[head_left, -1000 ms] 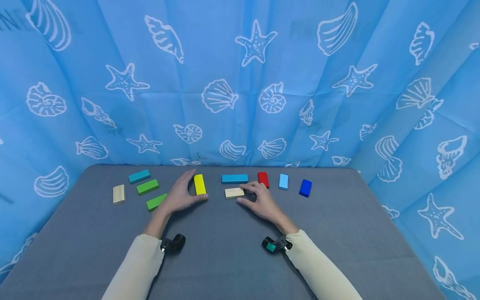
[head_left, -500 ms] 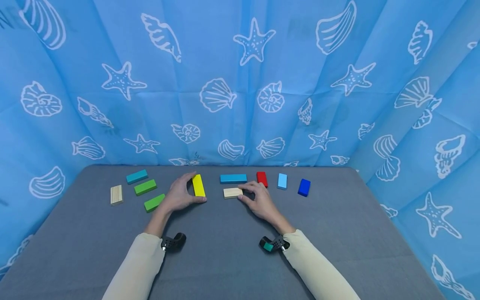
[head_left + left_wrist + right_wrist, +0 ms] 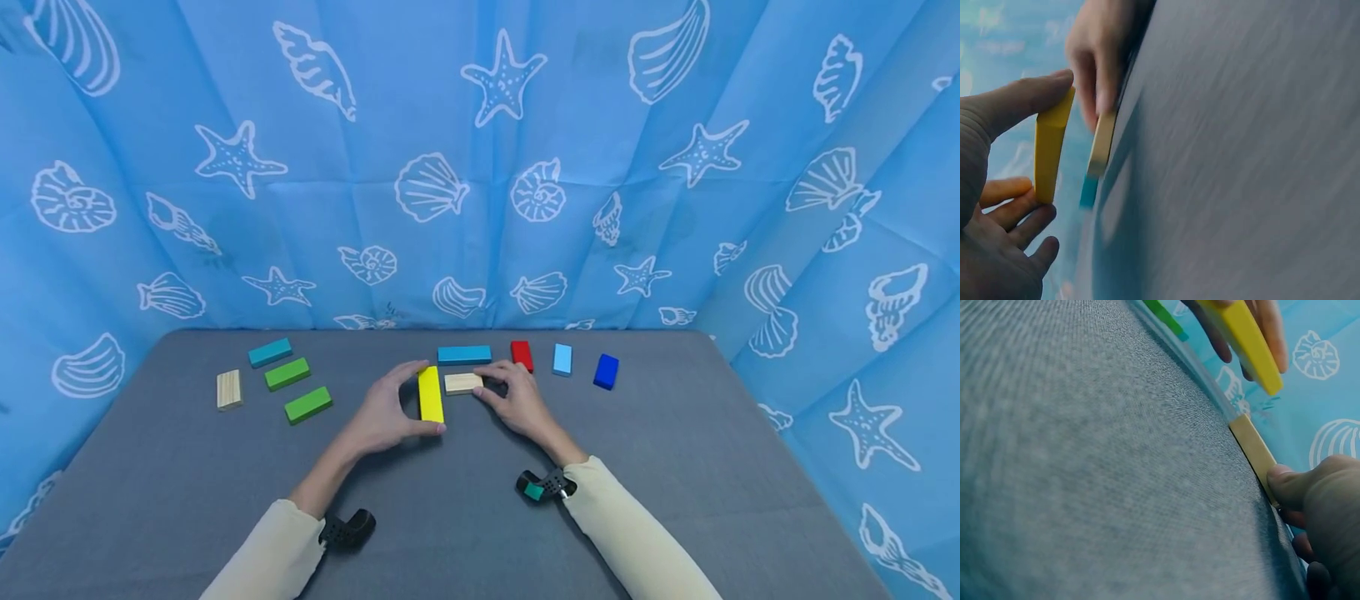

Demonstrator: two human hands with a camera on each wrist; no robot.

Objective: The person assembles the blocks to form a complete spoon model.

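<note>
My left hand (image 3: 384, 415) holds a long yellow block (image 3: 431, 394) by its two ends, thumb at the near end and fingertips at the far end. In the left wrist view the yellow block (image 3: 1052, 150) hangs above the cloth. Just right of it, a plain wooden block (image 3: 462, 383) lies flat on the table. The right hand (image 3: 519, 402) pinches this wooden block by its right end, the thumb (image 3: 1285, 481) on the near side. Behind the wooden block lies a long teal block (image 3: 464, 356).
A red block (image 3: 522, 355), a light blue block (image 3: 562, 359) and a dark blue block (image 3: 606, 372) lie to the right. At left are a teal block (image 3: 270, 352), two green blocks (image 3: 307, 405) and a wooden block (image 3: 229, 390). A blue curtain (image 3: 450, 167) hangs behind the grey table (image 3: 450, 517).
The left hand has lifted the yellow block and carried it right and nearer, beside the wooden block. The right hand has closed its thumb and fingers on the wooden block, which stays in place.
</note>
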